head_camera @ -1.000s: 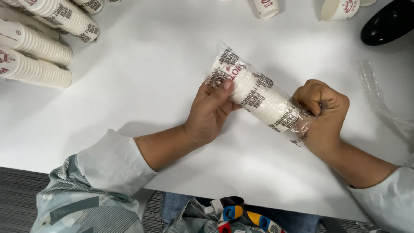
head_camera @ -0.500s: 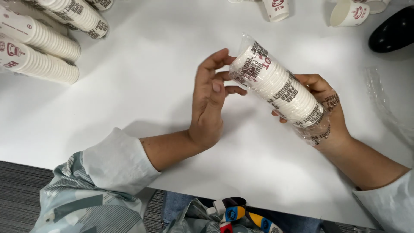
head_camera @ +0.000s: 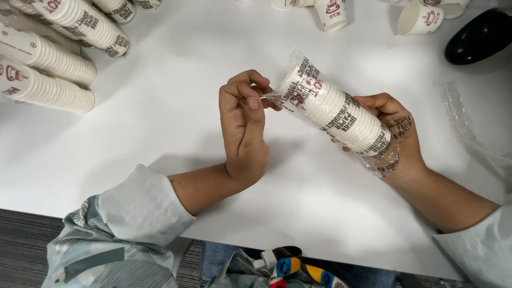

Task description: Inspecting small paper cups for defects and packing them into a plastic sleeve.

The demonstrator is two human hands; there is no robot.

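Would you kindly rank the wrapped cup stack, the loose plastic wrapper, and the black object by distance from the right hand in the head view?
1. Wrapped cup stack: held in the right hand, at centre.
2. Loose plastic wrapper: on the table just right of it.
3. Black object: top right corner, farthest.

Right hand gripping wrapped cup stack (tilted), left hand pinching wrapper

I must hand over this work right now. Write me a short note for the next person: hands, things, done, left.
Left hand: pinches the loose plastic at the sleeve's upper end.
Right hand: grips the lower end of the wrapped cup stack, held above the white table.
Done: loose cups at the far edge; empty wrap on the right.
Left: this sleeve is still on; wrapped stacks wait far left.
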